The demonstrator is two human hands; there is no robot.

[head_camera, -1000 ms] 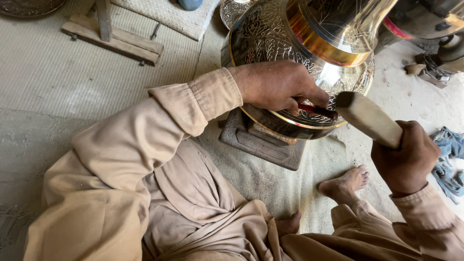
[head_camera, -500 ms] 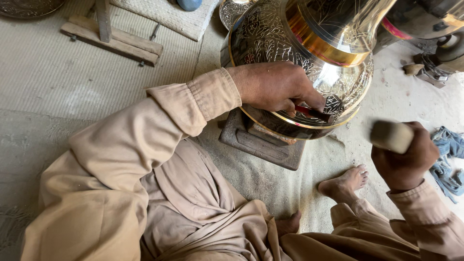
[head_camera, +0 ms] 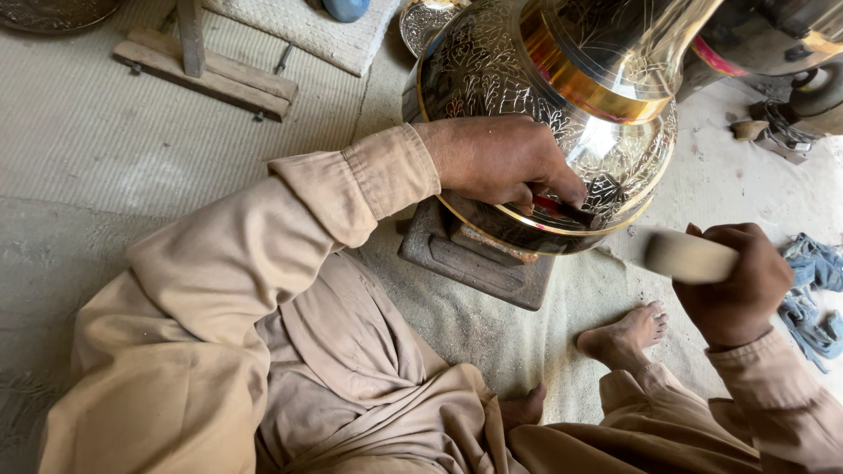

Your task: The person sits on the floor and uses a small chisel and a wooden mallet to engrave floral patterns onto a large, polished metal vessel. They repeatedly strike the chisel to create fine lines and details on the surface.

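2 hands are at work on the engraved brass vessel (head_camera: 536, 114), which is tilted on a dark wooden block (head_camera: 474, 268) on the matted floor: the left hand (head_camera: 496, 158) is closed on a small chisel (head_camera: 566, 209) set against the lower rim, and the right hand (head_camera: 738, 281) is clenched around a wooden mallet (head_camera: 689, 256). Over 1 second the mallet has been drawn back to the right and lowered, so another blow is judged to be in preparation. The mallet head is blurred, the chisel tip is hidden, and the vessel's neck is cut off at the far edge.
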